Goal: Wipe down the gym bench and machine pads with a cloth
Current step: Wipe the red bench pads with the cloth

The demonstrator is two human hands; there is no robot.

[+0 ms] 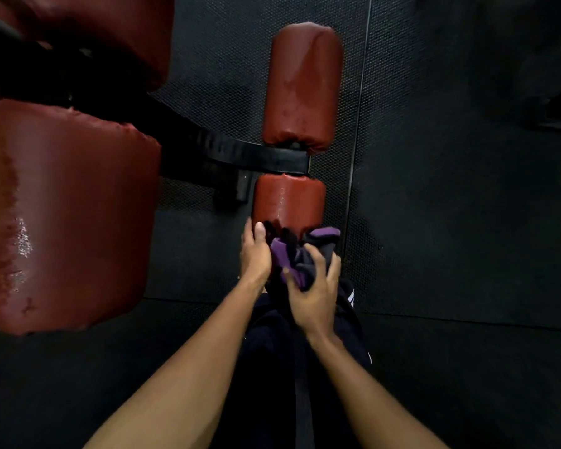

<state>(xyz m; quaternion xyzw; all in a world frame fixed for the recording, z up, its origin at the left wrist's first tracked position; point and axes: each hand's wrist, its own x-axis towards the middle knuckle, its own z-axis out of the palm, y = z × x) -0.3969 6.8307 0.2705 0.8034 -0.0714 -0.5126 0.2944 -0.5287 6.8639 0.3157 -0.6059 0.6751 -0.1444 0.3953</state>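
A bunched purple and black cloth [297, 257] sits against the near end of the lower red roller pad [289, 199]. My right hand [314, 293] grips the cloth from below and the right, fingers curled into it. My left hand [255, 251] rests on the left side of the cloth at the pad's near end, with the thumb up by the pad's rim. A second red roller pad [305, 85] lies beyond, on the far side of the black metal arm [250, 153]. The large red bench pad [65, 215] fills the left, its surface glistening wet.
Another red pad [110, 30] shows at the top left above the black frame [78, 79]. Black textured rubber floor tiles [450, 205] lie all around. My dark trousers [289, 351] are below the hands.
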